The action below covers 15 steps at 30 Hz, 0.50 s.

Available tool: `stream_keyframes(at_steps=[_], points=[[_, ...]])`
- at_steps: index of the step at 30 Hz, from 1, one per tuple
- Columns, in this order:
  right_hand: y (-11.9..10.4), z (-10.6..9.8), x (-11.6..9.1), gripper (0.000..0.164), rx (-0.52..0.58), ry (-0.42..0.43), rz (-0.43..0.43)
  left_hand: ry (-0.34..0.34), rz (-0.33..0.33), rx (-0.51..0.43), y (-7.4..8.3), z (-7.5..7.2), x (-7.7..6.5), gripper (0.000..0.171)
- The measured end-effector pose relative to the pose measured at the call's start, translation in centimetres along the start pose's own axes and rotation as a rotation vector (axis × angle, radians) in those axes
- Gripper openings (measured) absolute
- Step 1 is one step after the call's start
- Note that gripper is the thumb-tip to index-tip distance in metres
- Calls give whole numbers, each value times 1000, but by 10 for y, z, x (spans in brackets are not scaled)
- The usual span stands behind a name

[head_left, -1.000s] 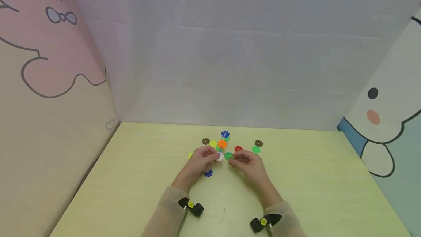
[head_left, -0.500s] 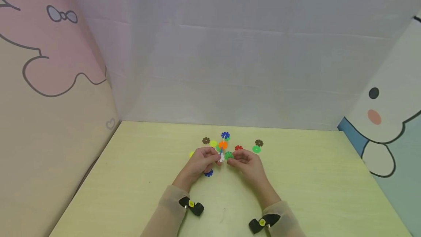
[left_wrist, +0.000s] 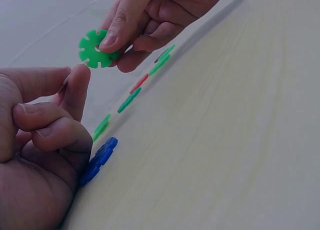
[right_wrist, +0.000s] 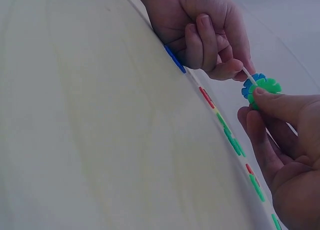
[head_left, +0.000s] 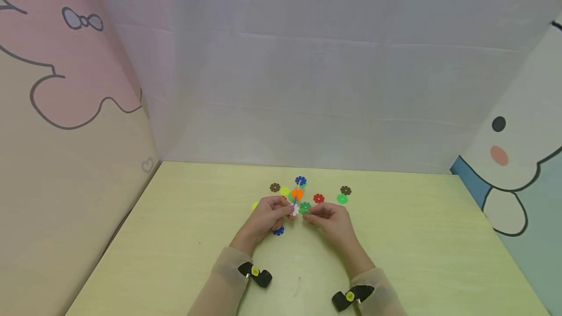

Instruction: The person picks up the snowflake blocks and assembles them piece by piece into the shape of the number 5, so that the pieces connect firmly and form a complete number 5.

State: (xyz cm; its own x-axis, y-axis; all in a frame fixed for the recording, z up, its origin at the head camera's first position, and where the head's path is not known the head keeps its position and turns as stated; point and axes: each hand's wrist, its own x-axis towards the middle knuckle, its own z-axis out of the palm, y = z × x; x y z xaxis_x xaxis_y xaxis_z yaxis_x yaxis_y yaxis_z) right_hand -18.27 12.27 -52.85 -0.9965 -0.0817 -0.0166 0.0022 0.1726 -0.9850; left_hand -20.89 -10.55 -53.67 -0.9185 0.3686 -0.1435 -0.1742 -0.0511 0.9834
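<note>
In the head view my left hand (head_left: 265, 216) pinches a white notched plastic disc (head_left: 294, 210) between thumb and fingers. A linked row of discs seems to run up from it, through an orange disc (head_left: 297, 194) to a blue disc (head_left: 300, 180). My right hand (head_left: 331, 218) pinches a green notched disc (left_wrist: 91, 51) between thumb and fingertips. In both wrist views this green disc is beside the left fingertips, close to the white disc, seen edge-on (right_wrist: 248, 75). Whether their slots are joined cannot be told. A blue disc (right_wrist: 247, 88) shows behind the green one.
Loose discs lie on the pale table (head_left: 421, 238): a brown (head_left: 274, 187) and a yellow one (head_left: 285, 191) behind the left hand, red (head_left: 318, 198), green (head_left: 342, 199) and brown (head_left: 346, 190) to the right. A blue disc (head_left: 278, 231) lies under the left hand.
My right hand has moved slightly left, then a little down, with the green disc staying near the white one. My left hand has barely moved.
</note>
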Motion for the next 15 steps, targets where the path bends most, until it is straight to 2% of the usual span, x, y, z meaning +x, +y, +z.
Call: stream_keyframes(at_steps=[4,15], points=[[1,0,1,8,-53,4,2,-7,2,18,0,-1,0,11],[3,1,1,9,-64,-4,-49,13,-14,44,-1,2,1,12]])
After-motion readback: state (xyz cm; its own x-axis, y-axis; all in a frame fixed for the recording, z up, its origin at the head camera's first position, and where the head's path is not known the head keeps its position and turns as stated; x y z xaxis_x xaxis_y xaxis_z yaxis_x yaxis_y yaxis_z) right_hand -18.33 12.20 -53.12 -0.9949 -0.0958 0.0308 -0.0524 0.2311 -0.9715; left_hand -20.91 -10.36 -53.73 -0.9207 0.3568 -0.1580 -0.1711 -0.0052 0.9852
